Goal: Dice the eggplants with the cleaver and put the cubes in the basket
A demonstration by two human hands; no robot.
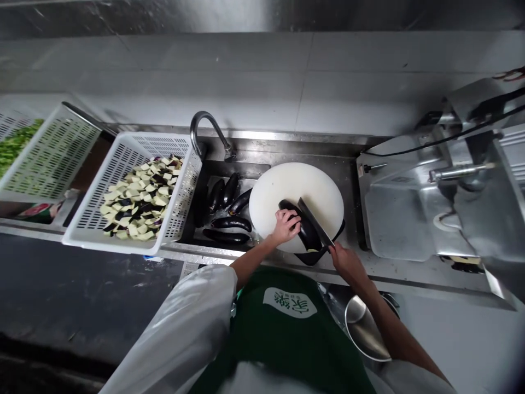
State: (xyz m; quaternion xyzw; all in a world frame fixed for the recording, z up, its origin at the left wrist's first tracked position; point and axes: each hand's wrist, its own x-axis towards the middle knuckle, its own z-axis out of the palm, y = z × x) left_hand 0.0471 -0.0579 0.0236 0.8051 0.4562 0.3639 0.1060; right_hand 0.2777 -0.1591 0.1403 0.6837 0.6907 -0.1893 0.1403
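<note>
A dark purple eggplant (308, 234) lies slantwise on a round white cutting board (270, 189), with a pale cut face at its near end. My left hand (286, 226) presses down on it, fingers curled over its upper half. In my right hand (343, 261) is the handle of a kitchen knife (315, 221). The blade runs along the eggplant's right side; whether it has entered the flesh I cannot tell. Several whole eggplants (232, 222) rest in the sink left of the board.
A white plastic basket (86, 219) of eggplant chunks (141, 197) stands left of the sink, near a curved faucet (207, 116). Farther left, another basket (61, 158) holds chopped greens (18, 145). A metal slicing machine (400, 213) occupies the right side. Below my right arm is a metal bowl (367, 328).
</note>
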